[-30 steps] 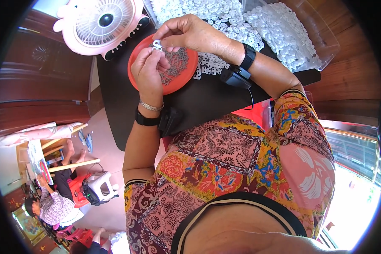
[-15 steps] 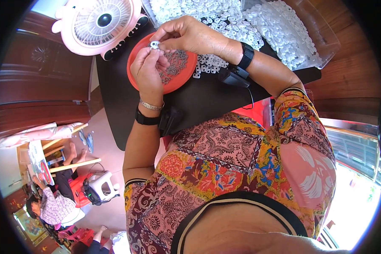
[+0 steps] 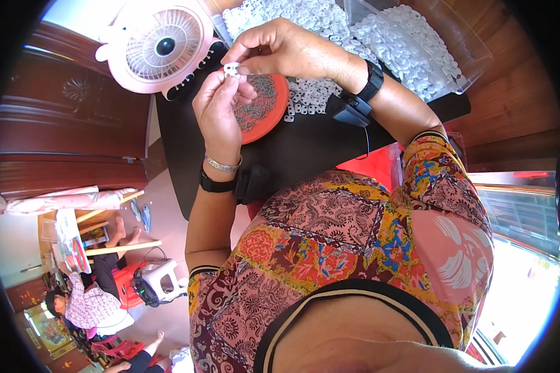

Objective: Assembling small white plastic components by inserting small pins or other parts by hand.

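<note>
Left hand (image 3: 221, 112) and right hand (image 3: 286, 53) pinch one small white clip (image 3: 231, 68) above the red dish (image 3: 264, 109); probably light, stiff plastic, best gripped at its edges.

1. The left hand (image 3: 221, 109) is raised in front of the body, fingers curled upward, thumb and forefinger pinched together at the tips.
2. The right hand (image 3: 286, 50) is brought in from the right, fingertips pinched and met against those of the left hand.
3. Both forearms are bent at the elbow and angled toward each other.
4. A band is worn on each wrist.
</note>
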`<action>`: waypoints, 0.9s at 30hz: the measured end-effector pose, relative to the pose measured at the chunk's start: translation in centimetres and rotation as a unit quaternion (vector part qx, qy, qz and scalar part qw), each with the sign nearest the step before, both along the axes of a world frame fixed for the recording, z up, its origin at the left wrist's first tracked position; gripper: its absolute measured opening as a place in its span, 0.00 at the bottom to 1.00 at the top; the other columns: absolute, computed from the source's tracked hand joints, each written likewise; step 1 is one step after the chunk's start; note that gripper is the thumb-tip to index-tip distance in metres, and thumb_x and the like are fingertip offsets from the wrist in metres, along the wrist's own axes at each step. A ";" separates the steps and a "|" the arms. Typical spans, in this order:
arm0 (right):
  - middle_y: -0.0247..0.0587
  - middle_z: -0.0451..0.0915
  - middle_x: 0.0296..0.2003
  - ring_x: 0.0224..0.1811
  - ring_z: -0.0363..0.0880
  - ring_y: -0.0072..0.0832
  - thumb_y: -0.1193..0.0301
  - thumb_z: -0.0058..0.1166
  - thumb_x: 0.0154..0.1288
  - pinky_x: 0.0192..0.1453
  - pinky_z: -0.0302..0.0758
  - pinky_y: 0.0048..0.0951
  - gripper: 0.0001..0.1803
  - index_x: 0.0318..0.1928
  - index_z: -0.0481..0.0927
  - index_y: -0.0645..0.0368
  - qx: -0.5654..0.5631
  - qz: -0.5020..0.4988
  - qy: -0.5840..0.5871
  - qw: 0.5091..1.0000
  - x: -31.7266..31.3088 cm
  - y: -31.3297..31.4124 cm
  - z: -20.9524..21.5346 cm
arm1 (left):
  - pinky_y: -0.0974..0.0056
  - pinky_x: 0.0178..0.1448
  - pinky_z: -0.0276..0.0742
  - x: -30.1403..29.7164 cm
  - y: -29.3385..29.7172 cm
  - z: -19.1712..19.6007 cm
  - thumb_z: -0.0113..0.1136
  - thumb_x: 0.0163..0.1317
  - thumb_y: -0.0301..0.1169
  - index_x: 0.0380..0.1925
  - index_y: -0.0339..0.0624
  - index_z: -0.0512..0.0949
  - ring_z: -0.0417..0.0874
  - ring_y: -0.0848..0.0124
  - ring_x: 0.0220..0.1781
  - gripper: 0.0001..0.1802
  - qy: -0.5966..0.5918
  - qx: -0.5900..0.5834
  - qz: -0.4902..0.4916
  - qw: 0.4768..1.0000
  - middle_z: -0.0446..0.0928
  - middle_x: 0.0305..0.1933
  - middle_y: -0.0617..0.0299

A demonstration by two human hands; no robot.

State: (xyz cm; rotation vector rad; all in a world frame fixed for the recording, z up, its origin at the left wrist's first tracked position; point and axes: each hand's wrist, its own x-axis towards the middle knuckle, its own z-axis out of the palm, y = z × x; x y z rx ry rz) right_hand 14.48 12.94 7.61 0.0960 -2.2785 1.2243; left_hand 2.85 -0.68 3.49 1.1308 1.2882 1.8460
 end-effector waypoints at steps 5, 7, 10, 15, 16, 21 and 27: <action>0.35 0.83 0.35 0.38 0.80 0.19 0.77 0.59 0.61 0.46 0.77 0.22 0.11 0.45 0.81 0.63 0.020 0.024 -0.009 0.999 -0.2 1.1 0.8 | 0.71 0.35 0.71 0.2 0.9 0.4 0.46 0.66 0.28 0.34 0.30 0.76 0.78 0.72 0.29 0.12 0.038 0.028 0.014 0.999 0.77 0.28 0.57; 0.34 0.83 0.35 0.37 0.80 0.19 0.77 0.59 0.61 0.46 0.77 0.22 0.12 0.46 0.81 0.63 0.027 0.000 -0.005 1.000 0.1 1.3 0.6 | 0.71 0.35 0.72 0.4 1.4 0.0 0.45 0.66 0.28 0.35 0.30 0.76 0.78 0.72 0.29 0.12 0.053 0.041 0.009 0.998 0.77 0.28 0.57; 0.34 0.83 0.34 0.37 0.80 0.18 0.77 0.59 0.61 0.45 0.77 0.21 0.12 0.46 0.81 0.63 -0.007 -0.021 0.008 1.000 1.2 1.0 -0.3 | 0.70 0.35 0.72 1.2 1.7 -0.7 0.45 0.66 0.27 0.34 0.30 0.76 0.78 0.71 0.28 0.12 0.061 0.055 0.006 0.997 0.77 0.27 0.56; 0.35 0.82 0.34 0.37 0.79 0.19 0.76 0.57 0.62 0.42 0.76 0.21 0.12 0.46 0.81 0.64 -0.054 -0.055 0.033 0.996 2.9 -0.4 -2.5 | 0.71 0.34 0.73 2.4 1.6 -2.0 0.45 0.66 0.27 0.34 0.31 0.75 0.76 0.73 0.25 0.10 0.025 0.037 -0.006 0.999 0.77 0.27 0.56; 0.35 0.82 0.34 0.37 0.79 0.18 0.77 0.57 0.62 0.41 0.76 0.21 0.11 0.46 0.81 0.64 -0.066 -0.062 0.042 0.995 3.2 -0.5 -3.2 | 0.71 0.33 0.73 2.6 1.6 -2.2 0.45 0.66 0.27 0.34 0.31 0.75 0.76 0.73 0.25 0.10 0.021 0.033 -0.009 0.999 0.77 0.27 0.56; 0.33 0.79 0.36 0.37 0.79 0.21 0.77 0.62 0.55 0.38 0.76 0.24 0.18 0.48 0.80 0.58 -0.060 -0.095 0.033 0.993 4.5 -2.0 -5.3 | 0.69 0.34 0.75 3.8 1.3 -3.7 0.46 0.65 0.25 0.36 0.29 0.73 0.77 0.71 0.26 0.08 -0.029 0.029 -0.002 0.999 0.76 0.28 0.56; 0.35 0.77 0.35 0.33 0.79 0.23 0.76 0.67 0.50 0.35 0.77 0.24 0.20 0.47 0.81 0.57 -0.035 -0.178 0.067 0.981 5.0 -3.3 -8.0 | 0.71 0.32 0.71 5.6 0.6 -4.4 0.49 0.66 0.27 0.33 0.30 0.74 0.76 0.73 0.25 0.09 -0.051 0.020 0.019 0.998 0.76 0.27 0.58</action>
